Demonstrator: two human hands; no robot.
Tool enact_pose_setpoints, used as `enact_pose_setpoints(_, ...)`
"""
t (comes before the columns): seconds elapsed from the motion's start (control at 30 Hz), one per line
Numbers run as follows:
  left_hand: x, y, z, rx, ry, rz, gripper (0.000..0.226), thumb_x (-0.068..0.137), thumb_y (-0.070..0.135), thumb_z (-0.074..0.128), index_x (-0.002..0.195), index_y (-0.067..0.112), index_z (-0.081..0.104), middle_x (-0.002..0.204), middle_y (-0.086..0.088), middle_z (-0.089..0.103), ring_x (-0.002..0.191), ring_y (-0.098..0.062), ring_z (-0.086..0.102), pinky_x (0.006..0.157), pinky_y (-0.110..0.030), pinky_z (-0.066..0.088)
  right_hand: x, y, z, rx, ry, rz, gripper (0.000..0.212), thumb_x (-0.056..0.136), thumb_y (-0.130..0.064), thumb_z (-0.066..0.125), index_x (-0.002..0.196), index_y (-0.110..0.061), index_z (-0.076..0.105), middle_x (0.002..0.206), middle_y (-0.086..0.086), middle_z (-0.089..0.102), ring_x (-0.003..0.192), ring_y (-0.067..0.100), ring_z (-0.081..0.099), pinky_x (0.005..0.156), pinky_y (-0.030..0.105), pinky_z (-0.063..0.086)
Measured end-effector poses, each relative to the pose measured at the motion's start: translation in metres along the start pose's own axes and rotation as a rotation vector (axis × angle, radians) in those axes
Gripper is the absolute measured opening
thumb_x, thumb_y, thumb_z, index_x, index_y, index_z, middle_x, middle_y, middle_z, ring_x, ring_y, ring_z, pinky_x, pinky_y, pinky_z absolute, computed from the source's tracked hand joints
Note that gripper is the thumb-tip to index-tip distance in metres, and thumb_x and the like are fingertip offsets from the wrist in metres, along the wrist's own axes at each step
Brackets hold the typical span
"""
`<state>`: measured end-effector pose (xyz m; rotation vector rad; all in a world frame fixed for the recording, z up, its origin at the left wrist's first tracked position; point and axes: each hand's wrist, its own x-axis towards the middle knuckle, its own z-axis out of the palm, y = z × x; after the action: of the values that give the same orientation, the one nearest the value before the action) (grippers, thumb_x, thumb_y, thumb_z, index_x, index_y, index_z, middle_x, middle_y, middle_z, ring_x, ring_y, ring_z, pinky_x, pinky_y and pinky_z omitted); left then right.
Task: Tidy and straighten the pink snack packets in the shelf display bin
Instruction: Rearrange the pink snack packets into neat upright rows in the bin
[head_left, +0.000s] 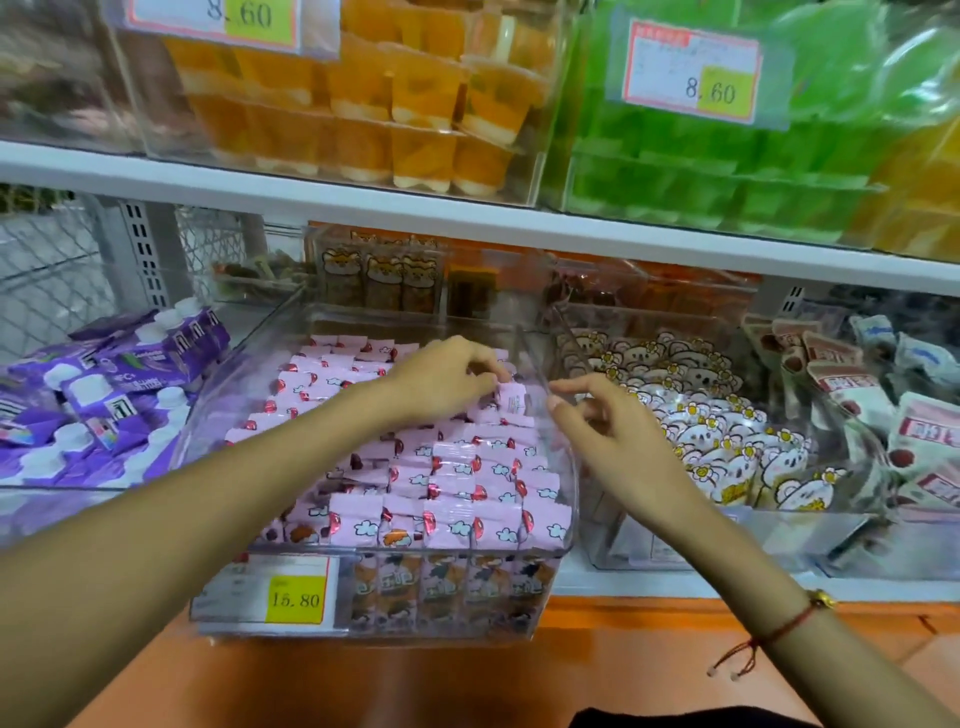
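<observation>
A clear plastic display bin (563, 519) on the lower shelf holds several rows of pink snack packets (467, 488), mostly upright with cloud and red prints. My left hand (447, 379) reaches deep into the bin's right rear part, fingers curled down among the packets; a pink packet (511, 404) stands at its fingertips. My right hand (608, 431) hovers over the bin's right wall, fingers loosely bent, thumb and index apart, holding nothing. The packets under my left hand are hidden.
Purple drink pouches (114, 384) fill the bin to the left. White koala-print packets (717, 431) sit in the bin to the right, with grey-and-red packets (914, 431) beyond. The upper shelf (467, 218) with orange and green jelly cups overhangs. A yellow price tag (296, 600) fronts the pink bin.
</observation>
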<state>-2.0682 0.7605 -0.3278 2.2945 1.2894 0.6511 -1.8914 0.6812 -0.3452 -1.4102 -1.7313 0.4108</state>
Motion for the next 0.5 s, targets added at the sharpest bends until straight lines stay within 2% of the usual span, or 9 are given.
enact_pose_setpoints(0.07, 0.008, 0.002, 0.003, 0.164, 0.081, -0.01, 0.022, 0.096, 0.028, 0.052, 0.112, 0.025, 0.067, 0.098, 0.008, 0.061, 0.089, -0.014, 0.057, 0.076, -0.029, 0.045, 0.0, 0.001, 0.0, 0.008, 0.004, -0.008, 0.022, 0.092, -0.029, 0.055, 0.11, -0.016, 0.06, 0.054, -0.008, 0.051, 0.047, -0.002, 0.047, 0.047, 0.012, 0.032)
enact_pose_setpoints(0.2, 0.008, 0.002, 0.01, 0.289, 0.046, 0.004, 0.021, 0.092, 0.036, 0.056, 0.101, 0.027, 0.073, 0.109, 0.006, 0.07, 0.101, -0.019, 0.061, 0.085, -0.039, 0.051, 0.0, 0.001, -0.001, 0.007, 0.018, -0.015, 0.021, 0.092, -0.029, 0.056, 0.109, -0.018, 0.061, 0.047, -0.01, 0.046, 0.045, -0.003, 0.046, 0.046, 0.012, 0.032)
enact_pose_setpoints(0.3, 0.002, 0.0, 0.01, 0.178, 0.044, 0.023, 0.02, 0.091, 0.035, 0.06, 0.102, 0.024, 0.073, 0.108, 0.006, 0.07, 0.097, -0.015, 0.062, 0.086, -0.038, 0.051, 0.0, 0.003, 0.0, -0.001, 0.013, 0.004, 0.022, 0.091, -0.03, 0.056, 0.11, -0.019, 0.06, 0.047, -0.011, 0.045, 0.046, -0.003, 0.046, 0.047, 0.014, 0.032)
enact_pose_setpoints(0.4, 0.002, -0.006, 0.01, 0.02, 0.007, 0.005, 0.02, 0.09, 0.033, 0.062, 0.1, 0.019, 0.071, 0.094, 0.008, 0.068, 0.088, -0.012, 0.061, 0.083, -0.035, 0.051, 0.0, 0.004, 0.001, 0.011, 0.002, 0.009, 0.022, 0.091, -0.03, 0.055, 0.11, -0.019, 0.059, 0.046, -0.014, 0.047, 0.046, -0.002, 0.046, 0.048, 0.015, 0.031)
enact_pose_setpoints(0.5, 0.01, -0.008, 0.013, -0.072, -0.01, -0.041, 0.017, 0.09, 0.029, 0.062, 0.095, 0.016, 0.071, 0.087, 0.008, 0.066, 0.089, -0.017, 0.061, 0.083, -0.036, 0.051, 0.0, 0.004, 0.001, 0.006, 0.001, 0.008, 0.022, 0.092, -0.03, 0.055, 0.111, -0.02, 0.058, 0.048, -0.012, 0.049, 0.046, -0.002, 0.046, 0.047, 0.014, 0.03)
